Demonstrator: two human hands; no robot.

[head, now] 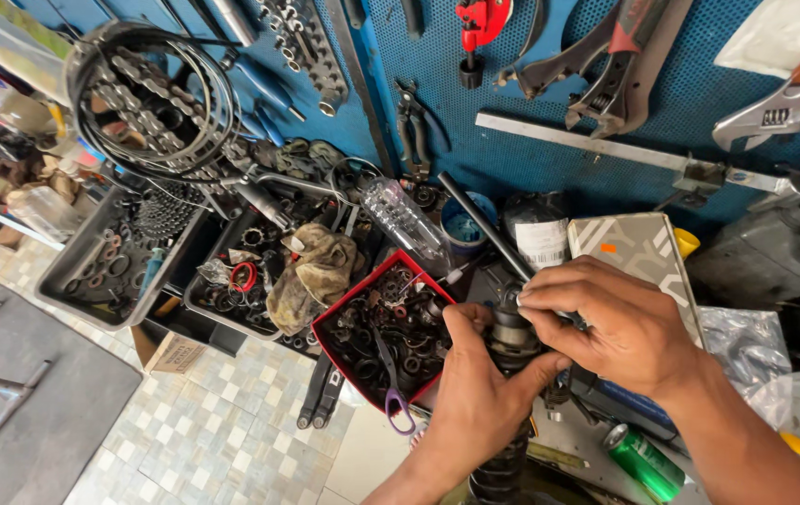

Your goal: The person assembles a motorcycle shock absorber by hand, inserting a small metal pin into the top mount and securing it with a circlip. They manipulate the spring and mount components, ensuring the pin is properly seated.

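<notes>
Both hands on the black cylindrical part (512, 341), held upright over the near edge of the bench, centre-right, just right of the red tray (336, 318).

Left hand (475, 393) wraps the body from below, thumb up along the left side, fingers fully closed round it. Right hand (619, 323) comes in from the right; fingertips curled over the top end, closed on the cap or collar there. Can't see the joint itself, my fingers cover it.

Step, as I read it: working the top fitting by hand, left bracing, right turning or pulling. Which of the two I can't tell.

Next move needs a firm counter-hold low down and a straight, even twist up top.

Around it: red tray full of small dark metal bits, purple-handled scissors (394, 393) at its near edge, dirty rag (311, 276) further left, green can (643, 460) near right, blue pegboard (531, 140) of tools at the far side.
</notes>
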